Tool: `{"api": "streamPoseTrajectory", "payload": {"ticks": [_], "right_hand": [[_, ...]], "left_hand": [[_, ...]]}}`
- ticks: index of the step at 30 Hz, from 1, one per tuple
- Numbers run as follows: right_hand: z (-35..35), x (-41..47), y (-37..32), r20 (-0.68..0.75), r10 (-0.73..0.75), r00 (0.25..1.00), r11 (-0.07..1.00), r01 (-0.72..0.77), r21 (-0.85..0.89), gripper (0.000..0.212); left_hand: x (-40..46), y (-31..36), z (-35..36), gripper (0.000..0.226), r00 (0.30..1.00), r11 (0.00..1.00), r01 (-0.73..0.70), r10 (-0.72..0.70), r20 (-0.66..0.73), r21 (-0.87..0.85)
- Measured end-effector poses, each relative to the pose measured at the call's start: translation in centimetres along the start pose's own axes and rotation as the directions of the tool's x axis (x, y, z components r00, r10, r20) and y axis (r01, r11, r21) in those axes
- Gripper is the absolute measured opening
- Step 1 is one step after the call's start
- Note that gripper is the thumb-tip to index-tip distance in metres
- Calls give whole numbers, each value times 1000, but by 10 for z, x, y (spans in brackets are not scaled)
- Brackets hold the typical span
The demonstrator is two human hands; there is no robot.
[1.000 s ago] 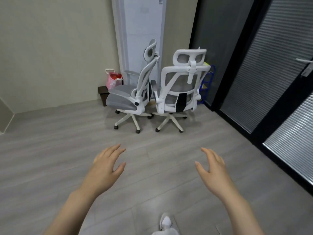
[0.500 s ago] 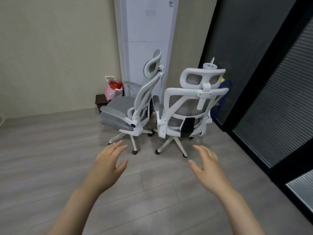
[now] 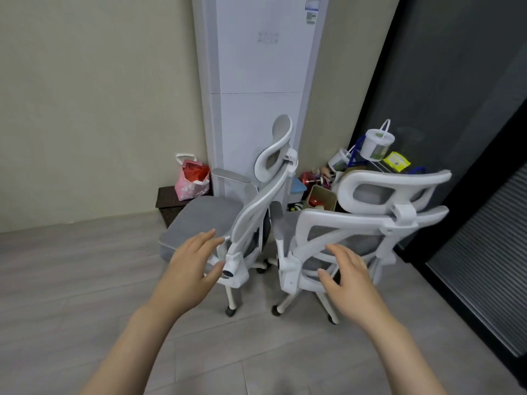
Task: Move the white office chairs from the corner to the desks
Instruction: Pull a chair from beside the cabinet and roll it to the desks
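Side by side in the corner, two white office chairs stand on grey wood-plank flooring: the left chair point(image 3: 228, 220) turned sideways, its grey fabric seat showing, the right chair point(image 3: 368, 223) presenting its curved plastic frame and mesh back. A person's left hand point(image 3: 189, 270) and right hand point(image 3: 349, 280) reach toward them, fingers spread and holding nothing. A pink gift bag point(image 3: 191, 179) sits on a dark woven box point(image 3: 168, 205) against the beige wall.

One head view only. You look forward and down from standing height. Corner wall point(image 3: 85, 109) ahead, floor point(image 3: 71, 280) close below.
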State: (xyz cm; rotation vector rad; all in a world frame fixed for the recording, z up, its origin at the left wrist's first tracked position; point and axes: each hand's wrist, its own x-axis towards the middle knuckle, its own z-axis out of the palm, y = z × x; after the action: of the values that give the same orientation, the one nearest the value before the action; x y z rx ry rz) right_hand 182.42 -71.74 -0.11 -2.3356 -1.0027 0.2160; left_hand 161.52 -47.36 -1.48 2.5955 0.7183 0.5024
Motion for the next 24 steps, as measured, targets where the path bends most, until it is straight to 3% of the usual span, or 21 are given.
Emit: {"api": "streamPoseTrajectory", "payload": {"ticks": [12,20,24], "right_hand": [[8,246,-6,24,-68,997,998,68,16,53],[-2,429,-11,-6,-194,981,973,193,126,49],[4,516,-15,17,-147,989,959,138,246,49]], "left_hand": [[203,-35,31,50,998,999,-39,37,51,29],[336,-26,62,67,999,999,-39,39,29,-10],[381,-17,83,69,998,994,12,-5,69,-106]]}}
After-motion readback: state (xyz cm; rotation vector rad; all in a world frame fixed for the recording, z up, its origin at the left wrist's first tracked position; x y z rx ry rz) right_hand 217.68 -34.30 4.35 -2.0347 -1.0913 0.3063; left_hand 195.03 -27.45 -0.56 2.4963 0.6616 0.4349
